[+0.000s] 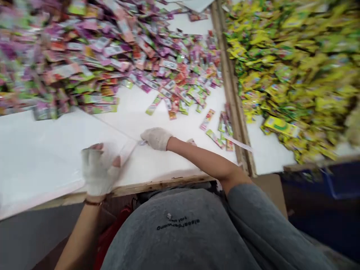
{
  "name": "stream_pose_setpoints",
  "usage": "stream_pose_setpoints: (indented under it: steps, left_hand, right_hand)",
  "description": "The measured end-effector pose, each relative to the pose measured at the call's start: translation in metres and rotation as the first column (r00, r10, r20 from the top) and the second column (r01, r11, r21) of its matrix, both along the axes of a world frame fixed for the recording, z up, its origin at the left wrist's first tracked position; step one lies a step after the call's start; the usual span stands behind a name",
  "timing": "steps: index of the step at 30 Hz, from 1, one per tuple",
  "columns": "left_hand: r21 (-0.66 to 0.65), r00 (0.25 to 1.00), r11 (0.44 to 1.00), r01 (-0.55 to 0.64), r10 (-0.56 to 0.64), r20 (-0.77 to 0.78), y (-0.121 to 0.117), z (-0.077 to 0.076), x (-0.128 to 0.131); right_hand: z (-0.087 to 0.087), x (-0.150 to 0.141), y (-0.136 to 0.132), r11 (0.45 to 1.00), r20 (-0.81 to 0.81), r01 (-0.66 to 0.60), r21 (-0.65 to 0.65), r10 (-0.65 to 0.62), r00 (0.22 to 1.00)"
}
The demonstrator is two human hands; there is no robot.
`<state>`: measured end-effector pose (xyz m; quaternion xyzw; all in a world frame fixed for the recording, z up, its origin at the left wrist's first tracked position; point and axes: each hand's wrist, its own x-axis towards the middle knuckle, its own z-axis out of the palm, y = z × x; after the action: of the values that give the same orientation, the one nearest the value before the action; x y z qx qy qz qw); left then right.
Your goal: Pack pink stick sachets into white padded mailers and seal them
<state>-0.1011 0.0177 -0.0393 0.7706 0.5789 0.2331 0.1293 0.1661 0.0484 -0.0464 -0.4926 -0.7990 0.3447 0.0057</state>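
Both my hands wear pale fingerless gloves. My left hand (99,168) is raised over the near edge of the white table (50,150), fingers curled round a clear plastic bag (123,150) that stretches rightward. My right hand (156,138) rests on the table top, fingers closed at the other end of that bag. The picture is blurred by motion. A big heap of small pink, purple and green sachets (107,56) lies across the far side of the table, with stray ones near my right hand.
A wooden divider (233,97) runs from front to back on the right. Beyond it lies a heap of yellow and green packets (298,63). A blue crate (334,180) sits at the lower right. My grey shirt fills the bottom.
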Motion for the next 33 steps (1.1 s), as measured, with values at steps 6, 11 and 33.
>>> stream_pose_setpoints:
  steps: [6, 11, 33]
  left_hand:
    - [0.226, 0.879, 0.867, 0.443, -0.470, 0.079, 0.010, -0.004, 0.072]
    - [0.106, 0.687, 0.693, 0.713, -0.721, 0.096, -0.013, -0.023, 0.153]
    - [-0.030, 0.578, 0.581, 0.813, -0.802, 0.151, -0.031, -0.056, 0.212]
  right_hand:
    - [0.006, 0.143, -0.104, 0.870, -0.030, 0.486, 0.088, -0.485, 0.874]
    - [0.004, 0.242, -0.207, 0.589, 0.203, 0.764, 0.263, -0.808, 0.553]
    - [0.029, 0.217, -0.231, 0.778, 0.499, 0.588, -0.224, -0.426, 0.754]
